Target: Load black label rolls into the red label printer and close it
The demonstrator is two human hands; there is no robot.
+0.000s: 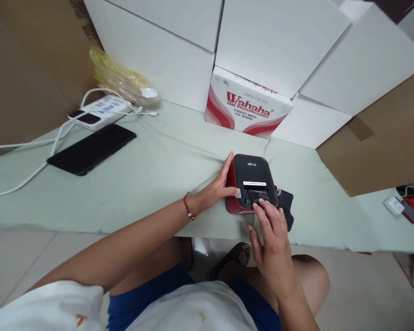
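Observation:
A small red and black machine that looks like a label printer [251, 172] rests on the cloth-covered table near its front edge. Its front recess lies exposed, with shiny dark film [258, 196] inside. My left hand [216, 191] grips the machine's left side, fingers along the red wall and thumb on a small grey tab [238, 193]. Over the recess, my right hand [271, 230] has its fingertips at the dark film, the fingers apart and the thumb free below. A black flap [286, 209] sticks out at the machine's right side, beside a small round metal end.
Behind the machine stands a Wahaha carton [248, 105] against stacked white boxes [179, 69]. Leftward lie a black phone [93, 149], white cables [57, 138], a white device [100, 112] and a yellowish plastic bag [122, 76]. Cardboard boxes [376, 133] flank both sides.

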